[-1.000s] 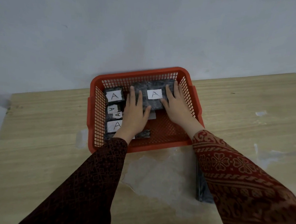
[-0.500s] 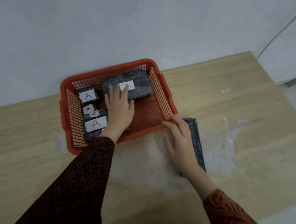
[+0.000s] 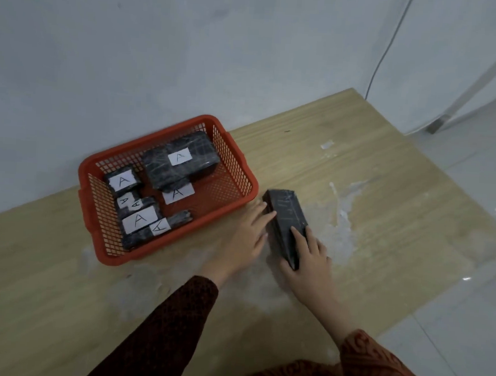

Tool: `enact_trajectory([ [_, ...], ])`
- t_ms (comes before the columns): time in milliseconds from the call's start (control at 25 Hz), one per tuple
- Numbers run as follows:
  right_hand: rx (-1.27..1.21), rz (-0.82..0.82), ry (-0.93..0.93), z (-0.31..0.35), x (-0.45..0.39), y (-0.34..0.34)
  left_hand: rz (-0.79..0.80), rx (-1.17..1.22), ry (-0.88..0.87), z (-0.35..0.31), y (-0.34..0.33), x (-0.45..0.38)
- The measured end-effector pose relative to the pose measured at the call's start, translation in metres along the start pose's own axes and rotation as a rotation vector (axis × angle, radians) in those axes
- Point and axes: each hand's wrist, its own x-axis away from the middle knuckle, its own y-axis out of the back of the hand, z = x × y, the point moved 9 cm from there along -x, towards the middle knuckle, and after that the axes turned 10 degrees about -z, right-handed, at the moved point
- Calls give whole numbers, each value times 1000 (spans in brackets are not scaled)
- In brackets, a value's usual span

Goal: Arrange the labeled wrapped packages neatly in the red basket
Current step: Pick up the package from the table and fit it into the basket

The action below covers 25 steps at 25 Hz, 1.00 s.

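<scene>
A red mesh basket (image 3: 243, 170) sits on the wooden table near the wall. Inside it lie several black wrapped packages with white "A" labels: a large one (image 3: 181, 158) at the back right and smaller ones (image 3: 139, 218) stacked along the left side. A long black wrapped package (image 3: 285, 220) lies on the table just right of the basket, no label visible. My right hand (image 3: 307, 250) rests on its near end, fingers curled over it. My left hand (image 3: 249, 232) touches its left edge with fingers spread.
The table's right edge (image 3: 408, 316) drops to a pale tiled floor. A whitish smear (image 3: 338, 223) marks the tabletop around the package. A grey wall (image 3: 191, 51) stands close behind the basket, with a thin cable (image 3: 389, 45) running down it.
My left hand left the basket and moved right to the long package on the table. My right hand slid onto that package. The view swung to the right.
</scene>
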Motion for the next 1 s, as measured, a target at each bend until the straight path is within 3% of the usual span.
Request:
enact_trajectory([
  [120, -560, -123, -109, -4, 6, 38, -31, 209, 164, 4, 7, -13],
  [240, -974, -117, -171, 2, 10, 58, -47, 374, 168, -11, 24, -31],
  [320, -1233, -35, -306, 2, 6, 56, -119, 457, 143, -18, 45, -40],
  [440, -1525, 228, -474, 21, -8, 45, -259, 527, 177, -6, 82, -44],
  [560, -1446, 301, -491, 45, -37, 39, -450, 556, 313, 32, 117, -33],
  [720, -1268, 83, -352, 84, -87, 40, -742, 497, 621, 99, 146, 11],
  [880, -1023, 77, -208, 123, -122, 17, -777, 515, 820, 141, 141, 50],
  [1000, -753, 41, -75, 144, -141, 3, -756, 523, 863, 158, 137, 65],
])
